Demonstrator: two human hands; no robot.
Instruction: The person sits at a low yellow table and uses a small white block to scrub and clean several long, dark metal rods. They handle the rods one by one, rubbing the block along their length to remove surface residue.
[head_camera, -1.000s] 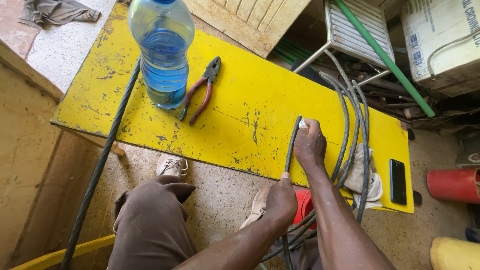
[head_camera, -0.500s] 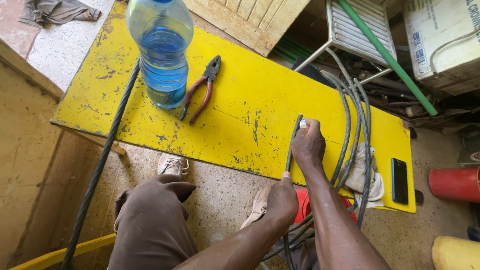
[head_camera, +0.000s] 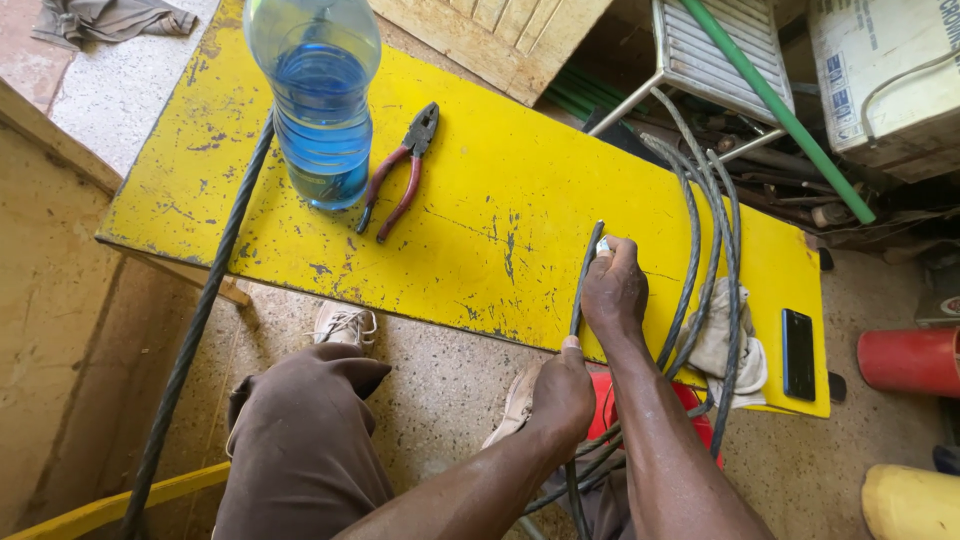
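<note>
Cable stays pinched in both your hands: right hand near its tip with something small and white, left hand lower; pliers lie untouched at ten o'clock.

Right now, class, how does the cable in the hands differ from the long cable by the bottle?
The held cable is gripped by both hands; the long cable lies untouched. The held cable ends on the yellow board; the long cable crosses its left end and runs off. Both are dark and stranded.

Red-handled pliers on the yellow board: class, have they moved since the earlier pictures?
No. The red-handled pliers lie in the same spot just right of the blue plastic bottle on the yellow painted board, as before.
</note>
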